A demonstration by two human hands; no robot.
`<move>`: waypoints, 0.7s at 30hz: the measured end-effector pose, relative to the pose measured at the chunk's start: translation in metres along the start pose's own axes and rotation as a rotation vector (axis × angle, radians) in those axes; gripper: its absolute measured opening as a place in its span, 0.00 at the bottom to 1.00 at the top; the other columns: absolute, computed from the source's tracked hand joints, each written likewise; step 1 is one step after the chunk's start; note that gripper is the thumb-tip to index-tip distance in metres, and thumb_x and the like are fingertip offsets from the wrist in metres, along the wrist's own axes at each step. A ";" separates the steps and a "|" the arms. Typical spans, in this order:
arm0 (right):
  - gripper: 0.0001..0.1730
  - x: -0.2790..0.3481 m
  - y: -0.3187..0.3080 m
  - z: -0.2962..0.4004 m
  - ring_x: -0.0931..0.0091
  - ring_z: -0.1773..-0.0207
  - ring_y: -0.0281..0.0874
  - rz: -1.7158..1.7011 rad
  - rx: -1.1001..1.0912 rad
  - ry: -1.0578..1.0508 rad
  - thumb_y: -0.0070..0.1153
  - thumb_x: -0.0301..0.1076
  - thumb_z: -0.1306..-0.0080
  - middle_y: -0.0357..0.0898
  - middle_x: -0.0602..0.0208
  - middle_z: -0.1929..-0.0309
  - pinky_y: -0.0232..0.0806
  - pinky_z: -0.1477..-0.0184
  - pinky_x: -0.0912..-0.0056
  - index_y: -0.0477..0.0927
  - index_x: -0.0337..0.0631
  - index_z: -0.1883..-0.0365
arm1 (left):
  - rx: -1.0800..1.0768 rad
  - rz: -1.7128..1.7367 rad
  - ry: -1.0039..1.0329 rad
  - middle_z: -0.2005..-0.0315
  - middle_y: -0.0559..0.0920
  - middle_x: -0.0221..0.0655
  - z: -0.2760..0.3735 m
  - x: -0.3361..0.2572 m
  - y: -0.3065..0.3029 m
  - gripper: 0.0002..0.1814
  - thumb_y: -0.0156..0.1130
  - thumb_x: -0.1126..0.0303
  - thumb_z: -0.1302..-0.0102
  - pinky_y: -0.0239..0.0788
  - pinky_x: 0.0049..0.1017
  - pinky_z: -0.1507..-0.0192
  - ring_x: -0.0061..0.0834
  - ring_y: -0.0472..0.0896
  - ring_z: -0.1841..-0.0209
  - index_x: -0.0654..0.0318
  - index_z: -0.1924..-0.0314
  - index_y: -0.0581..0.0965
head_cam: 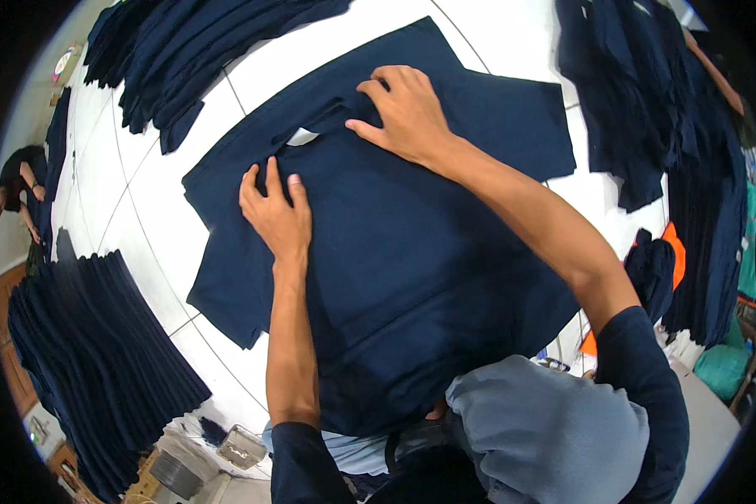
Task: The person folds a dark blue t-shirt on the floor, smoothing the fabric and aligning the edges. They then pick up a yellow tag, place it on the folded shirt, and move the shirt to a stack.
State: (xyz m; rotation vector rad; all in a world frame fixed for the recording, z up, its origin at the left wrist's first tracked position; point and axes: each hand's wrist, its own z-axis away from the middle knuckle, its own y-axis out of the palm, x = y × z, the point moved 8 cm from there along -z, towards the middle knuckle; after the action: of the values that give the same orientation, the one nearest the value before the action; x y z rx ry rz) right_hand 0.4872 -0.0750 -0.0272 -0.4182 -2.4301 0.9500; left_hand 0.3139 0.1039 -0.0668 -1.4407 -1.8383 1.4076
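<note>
A dark navy short-sleeved shirt (pixel 409 239) lies spread out before me. At its neckline, a small white label (pixel 302 137) shows against the dark fabric. My left hand (pixel 277 214) rests on the shirt just below one end of the neck opening, fingers spread and nothing between them. Near the neckline's other end, my right hand (pixel 406 113) is over the cloth with curled fingers and the thumb held apart. No fold of fabric is visibly pinched in it.
White tiles (pixel 142 183) lie under the shirt. Navy garments surround it: a layered stack (pixel 107 353) at lower left, more garments (pixel 189 50) at top left and a pile (pixel 630 101) at right. Another person (pixel 25 179) bends at far left. A grey-blue cloth (pixel 548 428) is close to me.
</note>
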 end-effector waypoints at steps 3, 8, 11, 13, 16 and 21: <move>0.13 -0.009 0.043 -0.013 0.60 0.45 0.79 -0.001 0.058 0.022 0.74 0.36 0.38 0.81 0.60 0.50 0.68 0.40 0.51 0.86 0.41 0.58 | 0.106 -0.127 -0.015 0.21 0.61 0.59 0.003 -0.001 0.019 0.32 0.56 0.48 0.19 0.48 0.53 0.19 0.58 0.56 0.18 0.52 0.22 0.72; 0.13 -0.012 0.037 -0.002 0.59 0.44 0.78 0.034 -0.052 -0.028 0.74 0.38 0.40 0.81 0.61 0.52 0.66 0.38 0.51 0.85 0.43 0.62 | 0.192 -0.127 -0.083 0.18 0.53 0.62 0.001 0.006 0.027 0.34 0.53 0.44 0.19 0.39 0.54 0.16 0.60 0.48 0.15 0.50 0.20 0.70; 0.16 0.022 0.006 0.019 0.59 0.42 0.79 -0.055 0.014 -0.094 0.76 0.41 0.43 0.82 0.59 0.49 0.65 0.32 0.46 0.86 0.42 0.62 | 0.198 -0.147 -0.116 0.17 0.51 0.59 0.001 0.015 0.016 0.34 0.52 0.45 0.18 0.38 0.54 0.16 0.58 0.46 0.14 0.49 0.19 0.68; 0.27 0.014 0.010 0.040 0.55 0.29 0.73 -0.058 0.200 -0.031 0.70 0.48 0.33 0.79 0.53 0.33 0.59 0.23 0.45 0.86 0.37 0.45 | 0.215 -0.137 -0.104 0.17 0.51 0.59 0.002 0.009 0.021 0.34 0.52 0.45 0.18 0.38 0.54 0.16 0.58 0.46 0.14 0.49 0.19 0.68; 0.40 0.000 0.028 0.043 0.53 0.15 0.57 0.211 0.387 0.052 0.57 0.56 0.23 0.65 0.51 0.19 0.51 0.17 0.45 0.72 0.33 0.25 | 0.212 -0.129 -0.106 0.16 0.51 0.59 0.002 0.007 0.024 0.34 0.52 0.45 0.18 0.37 0.54 0.16 0.58 0.46 0.14 0.48 0.19 0.67; 0.35 0.002 0.012 0.048 0.54 0.14 0.55 0.113 0.346 0.099 0.56 0.47 0.21 0.64 0.52 0.18 0.50 0.16 0.44 0.70 0.35 0.24 | 0.099 -0.055 -0.065 0.18 0.57 0.58 0.001 -0.006 0.022 0.29 0.57 0.52 0.19 0.46 0.53 0.17 0.58 0.53 0.16 0.52 0.23 0.73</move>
State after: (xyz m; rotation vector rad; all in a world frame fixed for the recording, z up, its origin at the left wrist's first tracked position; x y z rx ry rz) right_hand 0.4603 -0.0917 -0.0648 -0.4671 -2.1161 1.3369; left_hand 0.3256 0.0973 -0.0846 -1.3003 -1.8060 1.5125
